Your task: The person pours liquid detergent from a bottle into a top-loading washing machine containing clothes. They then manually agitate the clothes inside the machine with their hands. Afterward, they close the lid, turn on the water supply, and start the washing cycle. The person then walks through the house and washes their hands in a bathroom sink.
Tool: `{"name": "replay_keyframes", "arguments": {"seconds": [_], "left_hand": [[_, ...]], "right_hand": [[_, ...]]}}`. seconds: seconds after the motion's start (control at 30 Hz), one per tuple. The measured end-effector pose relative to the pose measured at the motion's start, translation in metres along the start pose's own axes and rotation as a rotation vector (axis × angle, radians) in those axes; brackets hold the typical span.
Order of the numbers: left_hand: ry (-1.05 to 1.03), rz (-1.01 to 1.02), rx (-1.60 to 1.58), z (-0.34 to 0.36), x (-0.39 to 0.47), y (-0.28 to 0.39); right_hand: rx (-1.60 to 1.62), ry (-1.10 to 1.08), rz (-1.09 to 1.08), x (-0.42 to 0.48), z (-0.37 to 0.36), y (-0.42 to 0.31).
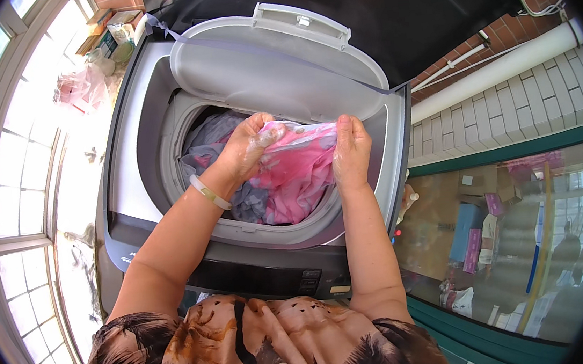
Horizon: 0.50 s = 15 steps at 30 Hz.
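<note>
Stretched between my two hands is an edge of wet pink-and-white patterned cloth [290,166], the rest of which hangs into the drum of a top-loading washing machine [130,226]. My left hand [254,146], dotted with suds, pinches the cloth's left end. At the right end, my right hand [352,147] grips it with the thumb on top. Grey cloth [213,131] lies bunched in the drum, to the left of the pink and below it. A pale bangle [210,192] circles my left wrist. What my curled fingers hold underneath is partly hidden.
The machine's inner lid [276,73] stands raised behind the drum, in front of a dark cover [338,14]. A control panel [258,277] runs along the near side. Plastic bags [85,88] and boxes [124,27] sit at the left by the windows. A green-framed glass pane [507,235] is at the right.
</note>
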State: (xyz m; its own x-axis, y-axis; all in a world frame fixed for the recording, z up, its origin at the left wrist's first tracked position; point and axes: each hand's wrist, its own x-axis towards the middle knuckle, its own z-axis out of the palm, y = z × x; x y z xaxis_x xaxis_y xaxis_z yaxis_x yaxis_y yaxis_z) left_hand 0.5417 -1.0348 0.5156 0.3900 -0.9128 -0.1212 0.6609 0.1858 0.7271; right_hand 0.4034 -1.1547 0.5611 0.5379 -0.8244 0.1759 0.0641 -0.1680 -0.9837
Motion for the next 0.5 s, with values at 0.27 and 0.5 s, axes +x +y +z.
{"name": "replay_keyframes", "arguments": {"seconds": [0.27, 0.5], "left_hand": [[0.174, 0.014, 0.075, 0.023, -0.003, -0.001], [0.286, -0.036, 0.244, 0.030, -0.006, -0.020]], "right_hand": [[0.038, -0.129, -0.126, -0.039, 0.058, -0.007], [-0.581, -0.001, -0.312, 0.019, 0.077, -0.011]]}}
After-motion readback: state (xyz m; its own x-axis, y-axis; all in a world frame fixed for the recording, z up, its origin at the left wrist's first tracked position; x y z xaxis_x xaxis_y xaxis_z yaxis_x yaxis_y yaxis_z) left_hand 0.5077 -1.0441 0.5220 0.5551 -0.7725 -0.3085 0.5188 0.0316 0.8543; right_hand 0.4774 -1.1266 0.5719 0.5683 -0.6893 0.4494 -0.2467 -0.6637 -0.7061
